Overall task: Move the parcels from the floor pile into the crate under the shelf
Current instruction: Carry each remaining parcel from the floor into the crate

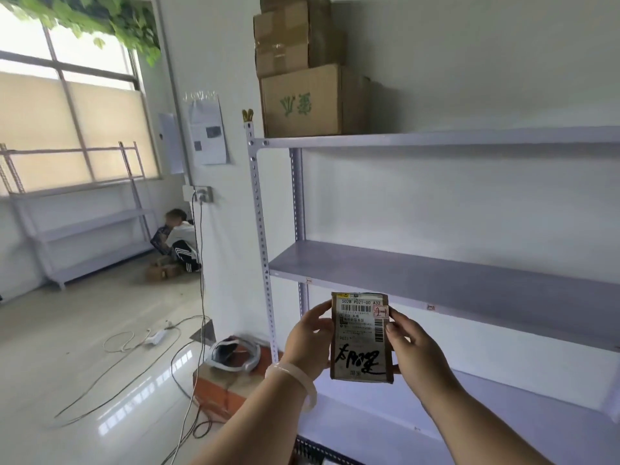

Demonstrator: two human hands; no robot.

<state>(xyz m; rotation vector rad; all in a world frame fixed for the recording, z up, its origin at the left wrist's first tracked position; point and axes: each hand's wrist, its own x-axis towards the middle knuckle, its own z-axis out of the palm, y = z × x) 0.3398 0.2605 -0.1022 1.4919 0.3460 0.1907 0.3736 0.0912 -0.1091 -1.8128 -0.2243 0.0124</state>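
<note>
A small brown parcel [360, 337] with a white shipping label, barcodes and black handwriting is held upright in front of the shelf unit [436, 280]. My left hand [307, 340] grips its left edge and my right hand [411, 347] grips its right edge. A dark slotted crate edge [318, 453] shows at the bottom, below the lowest shelf. The floor pile is out of view.
Cardboard boxes [302, 99] stack on the top shelf. An orange box [224, 387] with a white headset on it stands on the floor left of the shelf. Cables and a power strip [156, 337] lie across the shiny floor. A person [179, 239] crouches by the far shelving.
</note>
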